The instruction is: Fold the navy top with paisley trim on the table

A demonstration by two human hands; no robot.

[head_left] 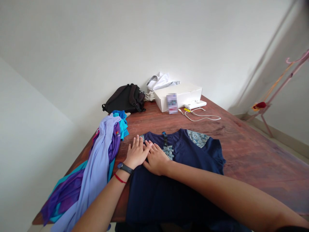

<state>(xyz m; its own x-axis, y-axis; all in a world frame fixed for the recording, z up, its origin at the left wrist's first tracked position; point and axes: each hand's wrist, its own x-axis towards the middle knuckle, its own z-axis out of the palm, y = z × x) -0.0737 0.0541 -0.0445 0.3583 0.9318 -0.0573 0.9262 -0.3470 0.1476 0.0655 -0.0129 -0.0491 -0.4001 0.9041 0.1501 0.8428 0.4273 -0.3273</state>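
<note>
A dark navy short-sleeved shirt (154, 196) lies spread on the wooden table, its neckline toward the back wall. Patterned grey-blue cloth shows at its right shoulder and below the neck. My left hand (137, 152), with a dark band on the wrist, rests flat at the shirt's left shoulder, fingers stretched out. Beside it, my right hand (156, 158) presses flat on the upper left chest, its fingertips meeting the left thumb. Neither hand grips anything. The left sleeve is mostly hidden under and behind my hands.
Left of the shirt lies a pile of lavender, purple and turquoise clothes (96, 161). Farther back are a black backpack (124, 98), a white box (185, 93), a white device (195, 104) and a looped white cable (205, 119). A pink stand (277, 90) rises at right.
</note>
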